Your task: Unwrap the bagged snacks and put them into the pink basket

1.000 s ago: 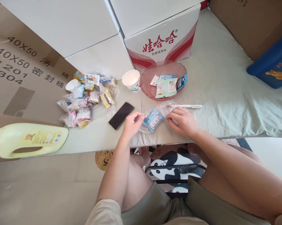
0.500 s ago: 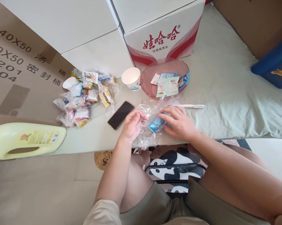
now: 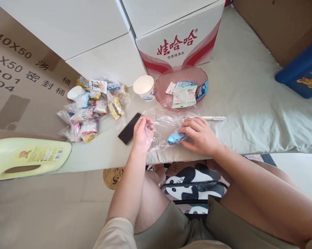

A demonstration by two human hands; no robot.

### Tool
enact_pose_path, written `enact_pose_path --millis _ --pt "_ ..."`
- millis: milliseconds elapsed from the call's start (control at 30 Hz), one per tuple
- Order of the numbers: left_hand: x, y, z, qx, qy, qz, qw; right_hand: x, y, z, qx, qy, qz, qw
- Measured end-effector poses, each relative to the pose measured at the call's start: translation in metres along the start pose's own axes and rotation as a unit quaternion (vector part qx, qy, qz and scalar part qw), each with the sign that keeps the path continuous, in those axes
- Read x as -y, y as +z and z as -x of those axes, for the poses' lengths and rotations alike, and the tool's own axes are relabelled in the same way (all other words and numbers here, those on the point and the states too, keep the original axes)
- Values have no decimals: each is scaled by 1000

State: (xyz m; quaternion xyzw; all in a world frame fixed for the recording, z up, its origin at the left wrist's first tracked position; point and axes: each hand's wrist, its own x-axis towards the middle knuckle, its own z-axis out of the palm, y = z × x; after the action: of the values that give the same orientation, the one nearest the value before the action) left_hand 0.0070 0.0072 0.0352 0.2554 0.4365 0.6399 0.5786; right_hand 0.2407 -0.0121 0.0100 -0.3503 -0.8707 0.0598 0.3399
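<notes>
Head view: the ribbed pink bowl [image 3: 161, 90] is holding at least three packets, a pale green packet [image 3: 184, 97] lying on top. Two paper cups [image 3: 146, 95] are sitting out, one beside the bowl, one by the heap of crinkly snack bags [image 3: 87, 113]. Left hand [image 3: 143, 135]'s pinching clear plastic [image 3: 162, 120]; right hand [image 3: 201, 135]'s gripping one shiny blue packet [image 3: 174, 137] at the table [image 3: 101, 152]'s near edge.

The right hand [image 3: 199, 136] hides one end of the blue packet [image 3: 174, 137], the left hand [image 3: 144, 134] part of the phone [image 3: 129, 130], and the view's side edges cut off the yellow jug [image 3: 38, 155] and blue container [image 3: 293, 76].
</notes>
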Motion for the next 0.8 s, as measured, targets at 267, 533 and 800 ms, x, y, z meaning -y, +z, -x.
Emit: enact_pose_path --millis 267,533,800 --pt "0 -7 -8 -32 11 7 999 -6 -7 4 10 75 25 997" --pt "-1 -1 -4 -36 -2 9 999 -10 -6 5 2 193 -51 980" --pt "-7 -7 -8 -63 -3 24 998 -12 0 7 22 203 -67 977"
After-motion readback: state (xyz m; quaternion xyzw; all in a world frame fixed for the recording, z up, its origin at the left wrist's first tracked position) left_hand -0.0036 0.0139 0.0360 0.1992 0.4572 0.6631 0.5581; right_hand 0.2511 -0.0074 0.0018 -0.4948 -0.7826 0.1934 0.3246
